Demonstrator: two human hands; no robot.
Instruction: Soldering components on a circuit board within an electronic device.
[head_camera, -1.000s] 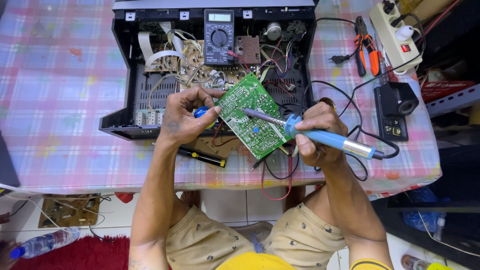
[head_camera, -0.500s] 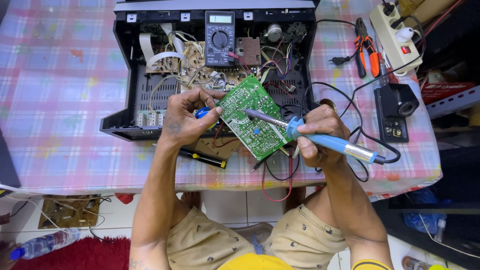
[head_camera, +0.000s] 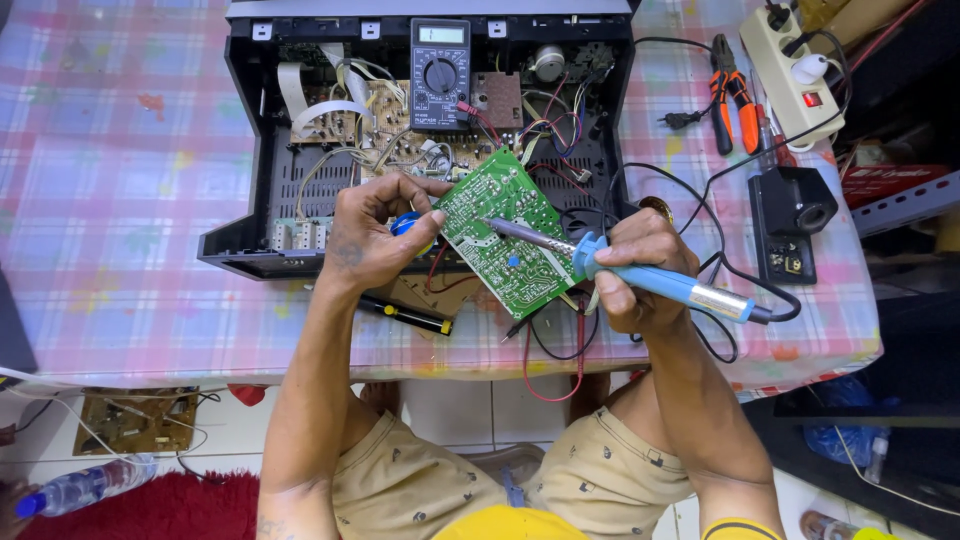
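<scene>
A green circuit board (head_camera: 520, 250) is tilted up over the front of an open black device chassis (head_camera: 250, 200). My right hand (head_camera: 635, 265) grips a blue-handled soldering iron (head_camera: 660, 283), and its metal tip rests on the upper middle of the board. My left hand (head_camera: 375, 235) pinches the board's left edge, with a small blue object (head_camera: 405, 224) tucked in its fingers. Red and black wires hang from under the board toward the table edge.
A black multimeter (head_camera: 440, 72) lies inside the chassis among wires and boards. A screwdriver (head_camera: 405, 315) lies on the checked cloth (head_camera: 110, 200) below my left hand. Orange-handled pliers (head_camera: 735, 100), a white power strip (head_camera: 800, 60) and a black soldering stand (head_camera: 790, 220) are at right.
The soldering iron's tip has crept slightly along the board; both hands otherwise hold their places.
</scene>
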